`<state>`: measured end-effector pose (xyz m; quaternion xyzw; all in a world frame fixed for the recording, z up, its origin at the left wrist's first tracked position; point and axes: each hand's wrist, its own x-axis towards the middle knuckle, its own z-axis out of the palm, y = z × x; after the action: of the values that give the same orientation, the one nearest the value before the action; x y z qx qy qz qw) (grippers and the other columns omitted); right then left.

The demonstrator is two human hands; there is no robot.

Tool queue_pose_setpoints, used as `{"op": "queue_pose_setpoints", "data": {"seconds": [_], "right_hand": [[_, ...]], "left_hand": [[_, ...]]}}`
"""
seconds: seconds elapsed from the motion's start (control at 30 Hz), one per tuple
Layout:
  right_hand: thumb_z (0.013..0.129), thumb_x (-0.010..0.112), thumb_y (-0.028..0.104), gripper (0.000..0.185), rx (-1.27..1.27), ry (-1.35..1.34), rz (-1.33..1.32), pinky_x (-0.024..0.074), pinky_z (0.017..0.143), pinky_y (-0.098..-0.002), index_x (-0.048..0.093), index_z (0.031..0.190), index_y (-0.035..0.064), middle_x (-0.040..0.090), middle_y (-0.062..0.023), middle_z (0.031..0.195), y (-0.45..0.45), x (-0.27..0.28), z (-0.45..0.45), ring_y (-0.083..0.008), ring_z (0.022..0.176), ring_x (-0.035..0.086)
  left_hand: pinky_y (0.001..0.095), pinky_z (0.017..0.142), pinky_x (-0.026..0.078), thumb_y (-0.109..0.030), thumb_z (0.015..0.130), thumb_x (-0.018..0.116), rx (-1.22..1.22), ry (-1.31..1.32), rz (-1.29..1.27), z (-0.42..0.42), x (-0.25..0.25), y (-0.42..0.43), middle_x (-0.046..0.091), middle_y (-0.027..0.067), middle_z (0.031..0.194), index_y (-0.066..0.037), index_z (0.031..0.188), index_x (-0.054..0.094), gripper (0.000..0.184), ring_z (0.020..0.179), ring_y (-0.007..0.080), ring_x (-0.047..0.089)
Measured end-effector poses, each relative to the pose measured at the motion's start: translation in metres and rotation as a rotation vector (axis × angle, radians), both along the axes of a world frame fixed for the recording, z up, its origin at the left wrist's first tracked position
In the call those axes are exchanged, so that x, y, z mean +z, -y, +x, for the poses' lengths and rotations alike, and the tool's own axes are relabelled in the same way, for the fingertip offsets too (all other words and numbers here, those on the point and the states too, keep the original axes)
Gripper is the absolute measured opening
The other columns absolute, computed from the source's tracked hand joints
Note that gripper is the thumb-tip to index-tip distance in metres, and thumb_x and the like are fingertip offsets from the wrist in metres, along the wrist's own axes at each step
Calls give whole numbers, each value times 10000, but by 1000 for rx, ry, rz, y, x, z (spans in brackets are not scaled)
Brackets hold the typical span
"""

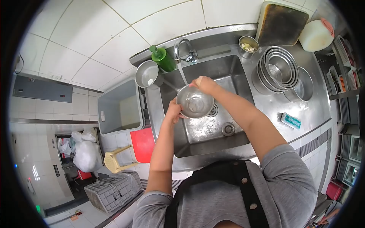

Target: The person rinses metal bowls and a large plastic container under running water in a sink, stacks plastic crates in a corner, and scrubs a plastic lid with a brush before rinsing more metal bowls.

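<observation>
A person in a grey short-sleeved shirt with black straps holds a round, shiny metal bowl (194, 102) over a rectangular stainless-steel sink (197, 142). The left hand (175, 111) grips the bowl's near left side, its fingers partly hidden beneath, while the right hand (205, 84) pinches the far rim with bent fingers. From a curved chrome tap (183, 47), a thin stream of water falls to that rim, just beside the right fingertips. A green plastic pump bottle (164, 61) stands left of the tap, near an open cylindrical metal pot (147, 74). On the steel desk (317, 114) to the right are nested round metal pots (280, 68) and, nearer the person, a teal-and-white sponge (291, 121).
</observation>
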<state>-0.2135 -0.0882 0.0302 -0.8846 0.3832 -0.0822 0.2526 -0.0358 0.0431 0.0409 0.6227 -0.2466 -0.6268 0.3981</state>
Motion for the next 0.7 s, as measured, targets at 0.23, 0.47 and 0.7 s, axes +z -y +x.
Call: {"op": "queue_pose_setpoints", "data": {"seconds": [0.23,0.47,0.7], "right_hand": [[963,456,347,338,-251,127,-26,507,806,-468,634,1063,77,653,-220,990,-8,-28,33,-382,944,634],[963,465,349,386,-7,104,219,496,843,-485,648,1043,18,656,-231,992,17,0,44,-375,965,637],[945,464,415,421,19,84,13,503,829,-469,664,1027,54,672,-196,966,4,-6,62,-368,905,647]], "left_hand": [[434,448,605,121,680,354,330,81,-144,-7,0,-5,593,204,1039,14,1288,438,624,755,343,674],[395,440,594,118,674,358,401,128,-112,9,-2,-29,596,206,1004,18,1263,448,604,717,312,669],[321,398,457,101,681,417,398,181,-158,23,-27,-32,626,150,884,11,1214,516,550,644,224,629]]}}
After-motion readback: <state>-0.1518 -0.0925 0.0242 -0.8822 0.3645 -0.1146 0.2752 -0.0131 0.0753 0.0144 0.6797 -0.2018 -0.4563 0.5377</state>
